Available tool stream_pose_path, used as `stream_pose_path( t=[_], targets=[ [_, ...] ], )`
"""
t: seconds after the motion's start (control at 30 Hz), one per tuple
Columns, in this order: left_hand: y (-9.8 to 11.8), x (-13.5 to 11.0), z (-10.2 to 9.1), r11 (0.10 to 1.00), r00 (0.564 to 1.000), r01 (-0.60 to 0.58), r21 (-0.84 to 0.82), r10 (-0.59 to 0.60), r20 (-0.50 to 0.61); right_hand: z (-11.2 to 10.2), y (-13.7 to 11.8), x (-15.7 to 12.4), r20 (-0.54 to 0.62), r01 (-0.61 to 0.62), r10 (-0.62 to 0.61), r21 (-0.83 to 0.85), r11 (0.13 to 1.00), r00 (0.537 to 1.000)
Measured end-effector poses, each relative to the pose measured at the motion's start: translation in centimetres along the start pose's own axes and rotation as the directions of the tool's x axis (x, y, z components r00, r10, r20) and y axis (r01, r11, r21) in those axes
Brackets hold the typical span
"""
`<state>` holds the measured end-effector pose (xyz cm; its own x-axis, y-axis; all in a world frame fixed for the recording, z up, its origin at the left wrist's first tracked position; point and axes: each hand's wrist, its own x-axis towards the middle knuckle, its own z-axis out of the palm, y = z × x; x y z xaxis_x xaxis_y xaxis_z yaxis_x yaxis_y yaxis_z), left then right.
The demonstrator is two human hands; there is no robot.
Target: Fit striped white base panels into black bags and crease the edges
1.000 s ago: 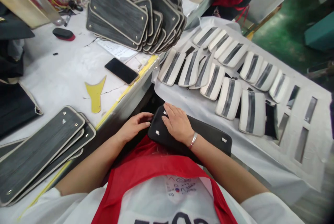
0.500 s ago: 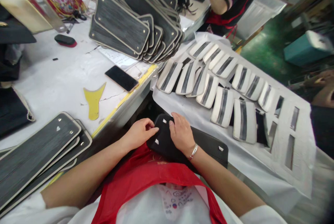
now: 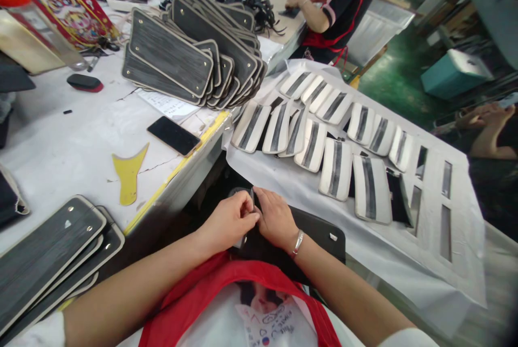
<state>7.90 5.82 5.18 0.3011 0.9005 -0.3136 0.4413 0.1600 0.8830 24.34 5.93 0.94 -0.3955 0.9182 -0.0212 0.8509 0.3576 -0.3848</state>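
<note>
A dark flat panel (image 3: 313, 228) with rounded corners lies across my lap, a small bright metal piece (image 3: 333, 237) showing near its right end. Over the panel's left end, the fingers of my left hand (image 3: 230, 223) are pinched together. My right hand (image 3: 277, 220) meets it there, its fingertips closed against the same spot. A thin greyish sliver (image 3: 253, 196) shows between the two hands; its kind is too small to tell. Both hands cover much of the panel's left end.
On the left table (image 3: 93, 136) are a phone (image 3: 174, 135), a yellow template (image 3: 129, 174) and stacked dark panels (image 3: 168, 55). More such panels (image 3: 52, 250) overhang its near edge. White striped pieces (image 3: 334, 169) lie in rows on the right table (image 3: 441, 277). A co-worker (image 3: 335, 12) works beyond.
My right hand has gone from lying flat on the panel to closing its fingertips beside my left hand. The hands have come together, and a thin sliver now shows between them. The view has shifted.
</note>
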Motion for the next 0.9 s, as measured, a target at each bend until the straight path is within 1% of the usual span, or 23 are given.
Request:
stream_pose_path(
  t=[0.07, 0.13, 0.2, 0.27, 0.33, 0.4, 0.53, 0.6, 0.9],
  targets=[
    [0.1, -0.2, 0.2, 0.986, 0.999, 0.033, -0.165, -0.033, 0.004, -0.2, 0.5, -0.4, 0.001, 0.049, -0.049, 0.063, 0.997, 0.999],
    [-0.8, -0.7, -0.2, 0.968, 0.993, 0.106, -0.226, -0.114, -0.026, -0.3, 0.7, -0.6, 0.000, 0.083, -0.084, 0.078, 0.993, 0.996],
    [-2.0, -1.2, -1.1, 0.964, 0.976, 0.191, -0.184, -0.206, -0.068, -0.3, 0.7, -0.7, 0.004, 0.104, -0.104, 0.056, 0.993, 0.995],
    [-3.1, -1.5, -1.9, 0.963, 0.964, 0.247, -0.104, -0.255, -0.077, -0.3, 0.4, -0.7, 0.015, 0.114, -0.115, 0.031, 0.993, 0.993],
    [-3.8, -1.5, -2.3, 0.967, 0.965, 0.250, -0.040, -0.253, -0.067, -0.4, 0.1, -0.6, 0.031, 0.122, -0.122, 0.013, 0.992, 0.992],
    [-4.1, -1.4, -2.3, 0.973, 0.971, 0.229, 0.013, -0.227, -0.073, -0.6, 0.0, -0.5, 0.052, 0.126, -0.126, -0.002, 0.992, 0.991],
    [-4.1, -1.2, -2.0, 0.973, 0.977, 0.182, 0.144, -0.162, -0.140, -0.8, 0.0, -0.4, 0.085, 0.135, -0.132, -0.023, 0.991, 0.988],
    [-4.1, -1.2, -2.0, 0.967, 0.978, 0.170, 0.191, -0.142, -0.150, -0.8, 0.0, -0.4, 0.091, 0.134, -0.130, -0.031, 0.991, 0.987],
    [-4.1, -1.4, -2.3, 0.970, 0.987, 0.138, 0.200, -0.117, -0.114, -0.6, 0.0, -0.2, 0.116, 0.153, -0.146, -0.056, 0.987, 0.982]
  ],
)
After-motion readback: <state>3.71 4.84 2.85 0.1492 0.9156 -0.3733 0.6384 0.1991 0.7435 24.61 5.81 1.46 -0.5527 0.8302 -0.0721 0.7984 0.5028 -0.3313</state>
